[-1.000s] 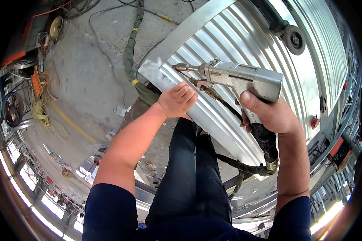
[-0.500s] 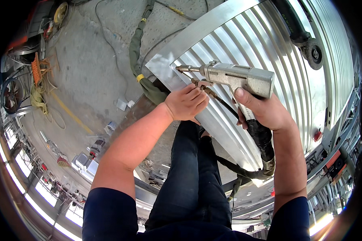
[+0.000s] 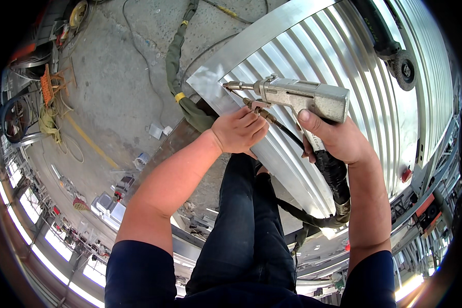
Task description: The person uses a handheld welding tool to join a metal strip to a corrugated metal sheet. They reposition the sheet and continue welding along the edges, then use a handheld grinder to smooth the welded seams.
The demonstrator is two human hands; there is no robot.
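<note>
The setting is a workshop with a rough concrete floor (image 3: pixel 118 97), seen from above; cables and a sleeved hose (image 3: pixel 177 61) run across it, and small parts lie along the left rim of the view. I see a large corrugated metal panel (image 3: pixel 354 56) filling the upper right, bordered by a flat metal frame (image 3: pixel 251 43) whose near corner sits just ahead of the hands. My right hand (image 3: pixel 339 138) is closed around the grip of a grey pistol-shaped gun (image 3: pixel 297 95), thumb up against the body. The gun is held level, nozzle pointing left, with the tip at the inner edge of the frame close to its near corner; I judge this aligns the tip with the seam between frame and corrugation. A thick black hose (image 3: pixel 333 179) drops from the grip, passes behind my right forearm and loops down beside my legs, which keeps its weight off the nozzle end. My left hand (image 3: pixel 238 131) is curled, fingers narrow, resting on the panel edge directly below the gun's front half, with a thin brass-coloured feed tube (image 3: pixel 259 110) just above the knuckles; I cannot tell whether the fingers pinch it or only steady it. I judge the hand serves as a brace so the tip stays on line. An angle grinder (image 3: pixel 398 56) lies on the panel toward its far right edge, well apart from both hands.
</note>
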